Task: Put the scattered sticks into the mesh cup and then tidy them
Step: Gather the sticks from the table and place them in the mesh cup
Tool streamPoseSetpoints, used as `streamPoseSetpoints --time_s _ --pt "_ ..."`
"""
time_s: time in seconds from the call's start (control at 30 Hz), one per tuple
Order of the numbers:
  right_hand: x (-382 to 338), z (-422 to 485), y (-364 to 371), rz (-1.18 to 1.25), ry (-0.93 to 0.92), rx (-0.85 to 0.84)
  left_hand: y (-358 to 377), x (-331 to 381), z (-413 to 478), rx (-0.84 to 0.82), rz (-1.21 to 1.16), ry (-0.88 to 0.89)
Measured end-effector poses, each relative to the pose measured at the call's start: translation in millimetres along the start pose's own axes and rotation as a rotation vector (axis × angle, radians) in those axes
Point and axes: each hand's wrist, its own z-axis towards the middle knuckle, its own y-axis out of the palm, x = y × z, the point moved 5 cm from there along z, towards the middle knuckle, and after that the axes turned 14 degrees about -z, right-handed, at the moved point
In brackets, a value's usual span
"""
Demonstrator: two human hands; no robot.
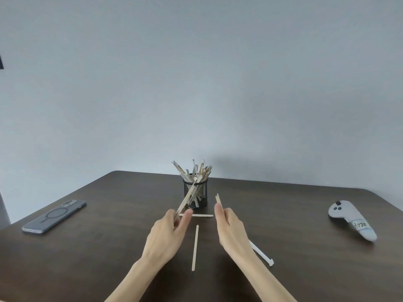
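A black mesh cup [197, 202] stands near the table's middle with several wooden sticks [199, 171] fanned out of its top. My left hand [168, 234] pinches a long stick [188, 198] whose far end leans against the cup's rim. My right hand [231, 227] holds a short stick [218, 199] upright, just right of the cup. One stick [195, 247] lies lengthwise between my hands. Another stick [204, 215] lies crosswise in front of the cup. A white stick [261, 253] pokes out from under my right forearm.
A phone [54, 215] lies face down on the left of the dark wooden table [109, 258]. A grey controller [351, 219] rests at the right. A plain wall rises behind the table's far edge.
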Motion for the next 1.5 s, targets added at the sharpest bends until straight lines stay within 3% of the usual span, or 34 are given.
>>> streamPoseSetpoints --time_s 0.1,0.23,0.43,0.6,0.7,0.83,0.9,1.03,1.13,1.2,1.3,1.5 --pt "-9.4 5.6 3.3 0.123 -0.08 0.06 1.5 10.5 4.8 0.045 -0.252 0.072" --pt "-19.5 12.4 7.5 0.258 -0.189 0.138 6.0 6.4 17.4 0.103 -0.567 0.022" --pt "-22.6 14.7 16.9 0.297 -0.272 0.171 20.6 2.7 22.7 0.134 -0.643 0.048" --pt "-31.5 10.1 8.9 0.323 -0.301 0.218 18.2 16.9 24.8 0.177 -0.608 0.084" --pt "-22.8 17.2 12.3 0.422 -0.215 0.169 16.9 11.5 32.2 0.198 -0.626 0.061" --pt "-5.3 20.4 26.1 0.474 -0.088 0.059 24.9 -11.5 31.2 0.107 -0.586 -0.051" --pt "-3.9 24.1 22.4 0.355 -0.081 0.081 21.4 -10.9 30.4 0.108 -0.464 -0.067" --pt "-11.6 27.7 4.6 -0.093 -0.137 0.145 4.1 6.0 33.6 0.162 0.081 0.036" --pt "-22.2 26.5 -1.0 -0.439 -0.191 0.162 -0.8 11.7 32.4 0.093 0.23 0.076" --pt "-31.2 29.7 -5.1 -0.454 -0.219 0.149 -2.3 12.5 35.2 0.059 0.228 0.065" --pt "-45.6 44.5 -16.1 -0.268 -0.251 0.122 -14.1 17.8 49.1 0.115 0.034 0.051" --pt "-86.1 98.1 -46.6 -0.081 -0.385 0.241 -46.1 75.7 96.5 0.256 -0.102 0.33"
